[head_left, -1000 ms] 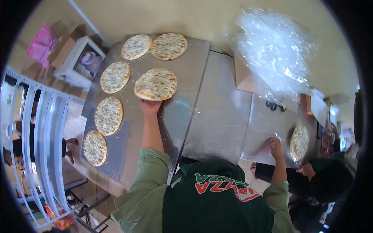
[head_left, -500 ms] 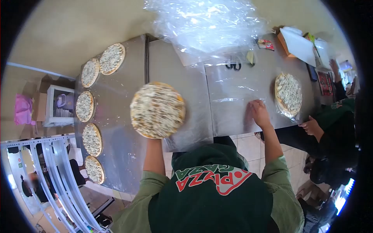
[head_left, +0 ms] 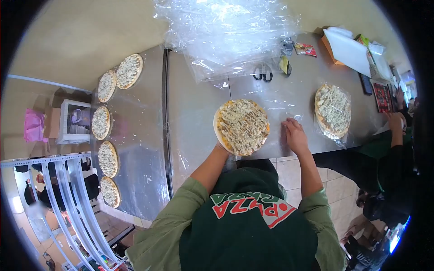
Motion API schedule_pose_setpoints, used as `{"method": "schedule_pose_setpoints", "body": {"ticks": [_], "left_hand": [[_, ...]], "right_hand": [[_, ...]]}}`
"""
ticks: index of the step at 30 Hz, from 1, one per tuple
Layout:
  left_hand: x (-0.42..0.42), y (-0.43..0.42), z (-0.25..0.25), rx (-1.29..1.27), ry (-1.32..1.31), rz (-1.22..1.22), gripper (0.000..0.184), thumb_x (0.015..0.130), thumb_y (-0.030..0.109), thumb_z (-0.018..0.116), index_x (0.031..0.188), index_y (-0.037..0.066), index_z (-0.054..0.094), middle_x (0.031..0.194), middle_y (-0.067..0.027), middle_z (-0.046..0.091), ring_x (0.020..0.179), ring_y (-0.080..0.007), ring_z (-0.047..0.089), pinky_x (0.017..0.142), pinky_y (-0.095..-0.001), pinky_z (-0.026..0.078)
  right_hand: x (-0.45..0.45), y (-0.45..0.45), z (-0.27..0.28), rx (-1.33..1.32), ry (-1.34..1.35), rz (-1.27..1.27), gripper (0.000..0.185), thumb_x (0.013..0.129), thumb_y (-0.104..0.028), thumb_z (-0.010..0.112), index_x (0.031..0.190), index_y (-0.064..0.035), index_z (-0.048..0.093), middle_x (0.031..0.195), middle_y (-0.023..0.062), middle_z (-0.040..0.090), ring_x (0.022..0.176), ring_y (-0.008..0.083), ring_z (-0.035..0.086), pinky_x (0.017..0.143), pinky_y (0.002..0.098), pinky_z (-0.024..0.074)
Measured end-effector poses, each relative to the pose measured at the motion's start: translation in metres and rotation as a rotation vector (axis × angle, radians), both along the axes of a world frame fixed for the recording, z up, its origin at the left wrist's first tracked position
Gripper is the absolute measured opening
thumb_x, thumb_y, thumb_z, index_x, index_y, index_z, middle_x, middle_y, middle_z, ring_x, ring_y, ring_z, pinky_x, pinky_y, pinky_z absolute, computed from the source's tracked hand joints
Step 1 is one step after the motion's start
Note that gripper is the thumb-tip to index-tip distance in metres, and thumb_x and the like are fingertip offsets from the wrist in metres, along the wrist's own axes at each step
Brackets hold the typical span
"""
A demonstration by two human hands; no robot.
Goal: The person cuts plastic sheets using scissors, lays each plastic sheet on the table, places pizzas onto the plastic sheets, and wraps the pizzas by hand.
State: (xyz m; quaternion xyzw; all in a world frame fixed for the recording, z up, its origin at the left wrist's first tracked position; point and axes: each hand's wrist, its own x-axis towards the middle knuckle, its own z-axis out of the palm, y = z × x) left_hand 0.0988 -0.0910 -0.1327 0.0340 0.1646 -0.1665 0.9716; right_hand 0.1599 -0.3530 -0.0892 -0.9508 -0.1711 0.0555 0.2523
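Observation:
My left hand [head_left: 222,147] is under a round pizza [head_left: 242,127] topped with shredded cheese and brown bits. It holds the pizza level above the table, and most of its fingers are hidden beneath the crust. To the right, my right hand [head_left: 296,137] rests low over the table with bent fingers, pinching at a clear plastic bag [head_left: 275,101] spread on the metal surface. The bag's edges are hard to make out. Farther right lies another pizza [head_left: 333,110] wrapped in clear plastic.
Several unwrapped pizzas [head_left: 108,159] line the left of the metal table [head_left: 140,149]. A pile of clear plastic bags [head_left: 226,36] sits at the back, near black-handled scissors [head_left: 263,73]. A metal rack [head_left: 72,198] stands at left. At far right is a co-worker's hand [head_left: 396,122].
My left hand has carried the pizza rightward, from the left part of the table to beside my right hand. My right hand has shifted slightly left. The view has moved a little.

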Motion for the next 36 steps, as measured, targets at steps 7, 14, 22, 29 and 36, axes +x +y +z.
{"method": "schedule_pose_setpoints", "body": {"ticks": [7, 14, 22, 29, 36], "left_hand": [[-0.017, 0.019, -0.003, 0.374, 0.130, 0.150, 0.048, 0.093, 0.041, 0.032, 0.128, 0.009, 0.041, 0.127, -0.0127, 0.047, 0.115, -0.0303, 0.046, 0.098, -0.0487, 0.036], [-0.045, 0.191, -0.024, 1.817, 0.081, 0.137, 0.051, 0.089, 0.030, 0.050, 0.128, -0.002, 0.037, 0.119, -0.0168, 0.051, 0.109, -0.0301, 0.049, 0.094, -0.0392, 0.038], [-0.025, 0.226, 0.042, 2.720, -0.371, -0.680, 0.028, 0.071, 0.019, 0.066, 0.087, -0.002, 0.056, 0.101, -0.0200, 0.054, 0.098, -0.0346, 0.052, 0.083, -0.0416, 0.044], [-0.007, 0.281, 0.090, 1.973, -0.297, -1.190, 0.020, 0.078, 0.023, 0.064, 0.078, 0.004, 0.059, 0.063, -0.0097, 0.061, 0.059, -0.0187, 0.059, 0.061, -0.0296, 0.049], [-0.026, 0.249, 0.144, 1.468, -0.086, 0.183, 0.033, 0.085, 0.017, 0.056, 0.113, 0.005, 0.046, 0.082, -0.0104, 0.062, 0.061, -0.0142, 0.059, 0.057, -0.0266, 0.049]], "right_hand": [[-0.014, 0.013, -0.003, 0.079, -0.056, -0.098, 0.025, 0.081, -0.010, 0.051, 0.105, -0.0072, 0.057, 0.110, 0.0138, 0.055, 0.102, 0.0334, 0.051, 0.086, 0.0382, 0.0433], [-0.103, 0.187, 0.008, 0.162, -0.065, 0.863, 0.042, 0.074, -0.025, 0.057, 0.113, -0.0085, 0.054, 0.101, 0.0096, 0.055, 0.092, 0.0276, 0.054, 0.079, 0.0390, 0.0451], [-0.174, 0.315, -0.063, 0.056, -0.172, 1.172, 0.034, 0.073, -0.027, 0.057, 0.099, -0.0046, 0.054, 0.095, 0.0072, 0.054, 0.080, 0.0235, 0.057, 0.063, 0.0365, 0.0499], [-0.173, 0.314, -0.004, 0.487, 0.339, 0.868, 0.010, 0.076, -0.014, 0.055, 0.083, -0.0069, 0.053, 0.077, 0.0114, 0.055, 0.068, 0.0266, 0.059, 0.059, 0.0388, 0.0491], [-0.142, 0.206, 0.037, 1.338, 0.801, -0.165, 0.006, 0.081, -0.007, 0.043, 0.085, -0.0058, 0.048, 0.071, 0.0075, 0.056, 0.060, 0.0154, 0.055, 0.055, 0.0284, 0.0485]]}}
